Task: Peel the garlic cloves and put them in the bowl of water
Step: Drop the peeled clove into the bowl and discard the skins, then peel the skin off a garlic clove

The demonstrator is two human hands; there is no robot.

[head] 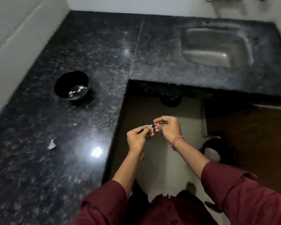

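Polished black granite, speckled grey and glossy enough to mirror the ceiling lights, forms an L-shaped table [71,54] along white walls, with a rectangular steel sink [216,46] sunk into the arm far to the right of the bowl [71,86]. That bowl is round, deep and black, set back from the table's inner edge, probably so it stays clear of falling skins; pale pieces, apparently peeled cloves, lie in its bottom, though blur hides the water itself. Nearer the person than the bowl, a papery white scrap of garlic skin [51,144] rests on the stone, with a smaller fleck [75,124] between it and the bowl.

Well to the right of the bowl and off the table, over the pale floor [165,159], both hands meet. The left hand [138,138] pinches a small whitish garlic clove [151,126] between thumb and forefinger, steadying it. The right hand [169,127], a reddish thread at its wrist, curls its fingertips against the clove, seemingly picking at the skin. Peeling looks to be under way, with this clove not yet ready for the bowl. Maroon sleeves [234,184] are pushed back, likely to stay clean.
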